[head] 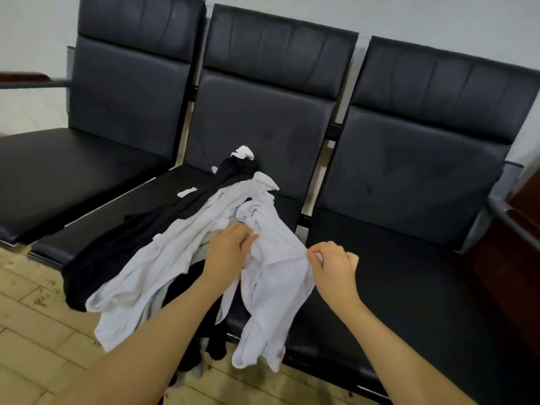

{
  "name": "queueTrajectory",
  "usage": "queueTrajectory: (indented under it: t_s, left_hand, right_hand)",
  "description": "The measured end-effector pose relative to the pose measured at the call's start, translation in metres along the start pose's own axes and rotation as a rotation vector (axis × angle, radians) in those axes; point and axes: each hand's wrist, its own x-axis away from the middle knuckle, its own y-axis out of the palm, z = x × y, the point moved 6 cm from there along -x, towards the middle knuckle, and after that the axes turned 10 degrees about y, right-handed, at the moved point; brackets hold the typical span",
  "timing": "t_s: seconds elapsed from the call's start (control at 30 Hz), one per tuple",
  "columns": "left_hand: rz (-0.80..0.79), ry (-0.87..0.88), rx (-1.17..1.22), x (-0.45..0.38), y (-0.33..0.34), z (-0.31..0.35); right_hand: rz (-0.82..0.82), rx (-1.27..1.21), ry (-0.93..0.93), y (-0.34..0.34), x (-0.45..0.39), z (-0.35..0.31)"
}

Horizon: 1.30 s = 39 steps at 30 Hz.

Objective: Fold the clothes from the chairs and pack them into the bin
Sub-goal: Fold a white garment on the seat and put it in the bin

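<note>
Three black chairs [263, 118], tiled floor [32, 340]. My left hand [228, 249] and right hand [333, 264] both pinch the white garment [277, 276].

We see a row of three black padded chairs [409, 176] standing on a tiled floor [35, 346]. On the middle seat [96, 220] lies a heap of clothes: a black garment [128, 238] along the left, white garments [181, 252] across it, some hanging over the front edge toward the floor. A small white piece [242, 152] sits at the back, against the backrest.
</note>
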Motion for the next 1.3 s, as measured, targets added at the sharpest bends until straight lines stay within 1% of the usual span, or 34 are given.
queueTrajectory:
  t_s: [0.1, 0.23, 0.3, 0.37, 0.5, 0.6, 0.67, 0.77, 0.83, 0.93, 1.0, 1.07, 1.13, 1.2, 1.27, 1.3]
  left_hand:
    - [0.001, 0.021, 0.102, -0.025, -0.012, 0.028]
    - [0.070, 0.046, 0.193, -0.060, -0.022, 0.075]
    - [0.094, 0.106, 0.191, -0.073, -0.024, 0.104]
    - [0.120, 0.209, 0.152, -0.085, -0.022, 0.136]
    - [0.101, 0.384, 0.068, -0.097, -0.006, 0.196]
    - [0.108, 0.527, 0.018, -0.099, 0.010, 0.241]
    - [0.124, 0.558, -0.007, -0.099, 0.019, 0.260]
    - [0.118, 0.535, -0.001, -0.096, 0.038, 0.284]
    - [0.038, 0.487, -0.016, -0.089, 0.055, 0.293]
    - [-0.197, 0.366, -0.104, -0.071, 0.090, 0.287]
    - [-0.323, 0.290, -0.153, -0.053, 0.112, 0.274]
    - [-0.400, 0.248, -0.194, -0.031, 0.129, 0.260]
    - [-0.491, 0.228, -0.189, -0.006, 0.147, 0.249]
    - [-0.624, 0.290, -0.203, 0.022, 0.164, 0.243]
    - [-0.748, 0.334, -0.230, 0.051, 0.178, 0.234]
    - [-0.802, 0.319, -0.236, 0.063, 0.182, 0.227]
  right_hand:
    - [0.058, -0.116, 0.029, -0.035, -0.001, 0.001]
    - [0.188, -0.300, 0.055, -0.093, -0.005, 0.009]
    - [0.239, -0.390, 0.057, -0.128, -0.005, 0.015]
    - [0.283, -0.441, 0.044, -0.162, -0.004, 0.023]
    - [0.418, -0.450, -0.003, -0.223, 0.002, 0.050]
    - [0.485, -0.415, 0.010, -0.257, 0.012, 0.078]
    - [0.511, -0.373, 0.029, -0.269, 0.018, 0.096]
    - [0.534, -0.288, 0.075, -0.281, 0.027, 0.129]
    - [0.506, -0.211, 0.121, -0.279, 0.032, 0.151]
    - [0.424, -0.111, 0.196, -0.258, 0.040, 0.181]
    - [0.325, -0.063, 0.268, -0.233, 0.048, 0.197]
    - [0.203, -0.026, 0.353, -0.206, 0.056, 0.210]
    - [0.081, -0.059, 0.419, -0.180, 0.065, 0.220]
    - [-0.031, -0.140, 0.381, -0.156, 0.074, 0.218]
    - [-0.142, -0.149, 0.239, -0.133, 0.082, 0.208]
    - [-0.206, -0.130, 0.175, -0.120, 0.086, 0.204]
